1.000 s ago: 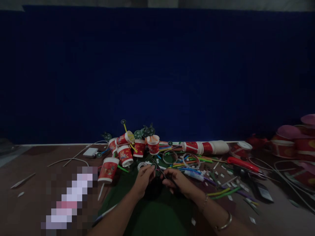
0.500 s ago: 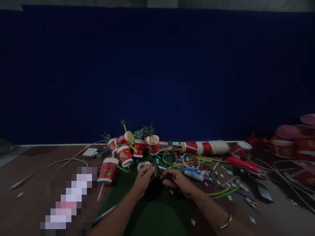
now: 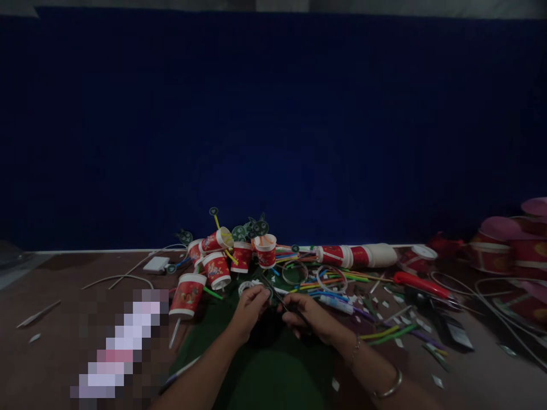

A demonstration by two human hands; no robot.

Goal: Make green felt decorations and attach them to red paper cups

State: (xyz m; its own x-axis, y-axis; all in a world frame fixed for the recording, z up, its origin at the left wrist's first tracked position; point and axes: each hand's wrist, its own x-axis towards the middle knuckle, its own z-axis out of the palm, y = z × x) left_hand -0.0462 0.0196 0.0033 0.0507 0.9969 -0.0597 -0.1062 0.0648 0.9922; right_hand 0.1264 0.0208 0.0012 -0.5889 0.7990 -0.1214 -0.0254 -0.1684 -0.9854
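My right hand [image 3: 304,314] is closed round a pair of dark scissors [image 3: 277,295], whose blades point up and left. Pinched in the fingers of my left hand [image 3: 253,307] is a small dark green paper cutout [image 3: 270,296], close against the blades. Its outline is hard to make out in the dim light. Just behind my left hand lies a white tape roll [image 3: 245,287]. A red paper cup [image 3: 265,251] with orange strips inside stands beyond both hands. Dark green cutouts [image 3: 258,228] rise behind it.
Several red paper cups [image 3: 216,270] are grouped at left, one cup [image 3: 188,295] on a white stick. A cup stack [image 3: 356,256] lies at right, near clear tape rings [image 3: 331,279], coloured sticks [image 3: 393,332], a red-handled tool [image 3: 421,283] and paper scraps. A blue panel [image 3: 273,125] stands behind.
Both hands stay nearly in place. The green cutout and the scissor blades have shifted very slightly between my fingers.
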